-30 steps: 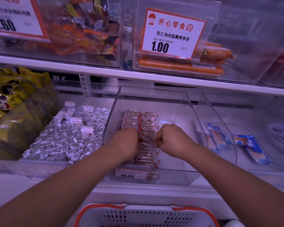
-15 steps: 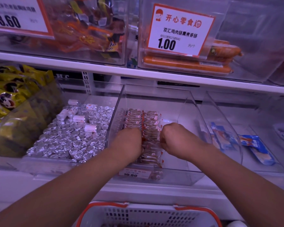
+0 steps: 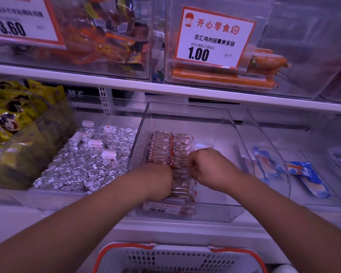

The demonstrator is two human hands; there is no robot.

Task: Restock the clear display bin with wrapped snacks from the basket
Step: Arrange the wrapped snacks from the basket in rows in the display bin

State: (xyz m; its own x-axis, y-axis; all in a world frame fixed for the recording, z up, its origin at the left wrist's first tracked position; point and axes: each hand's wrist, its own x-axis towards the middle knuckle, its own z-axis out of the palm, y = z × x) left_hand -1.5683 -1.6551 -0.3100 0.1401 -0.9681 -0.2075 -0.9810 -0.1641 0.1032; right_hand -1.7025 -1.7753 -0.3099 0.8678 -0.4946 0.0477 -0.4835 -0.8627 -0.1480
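Note:
A clear display bin [image 3: 236,211] stands on the lower shelf in the middle of the head view. Two rows of clear-wrapped brown snacks [image 3: 169,146] with red marks lie along its floor. Both my hands are inside the bin on the near part of the rows. My left hand [image 3: 158,180] is curled over the left row, its fingers hidden. My right hand [image 3: 207,166] has its fingers bent onto the wrappers of the right row. A white basket with an orange rim [image 3: 177,259] sits below the shelf at the bottom edge.
A tray of silver foil-wrapped pieces [image 3: 83,166] lies left of the bin, and yellow bags [image 3: 10,115] further left. Blue packets [image 3: 303,178] lie in bins to the right. The upper shelf [image 3: 165,89] carries bins with orange sausages [image 3: 224,77] and price cards.
Both hands stayed on the snack rows in the bin. My right hand's fingers have spread a little over the wrappers, and the view has shifted slightly.

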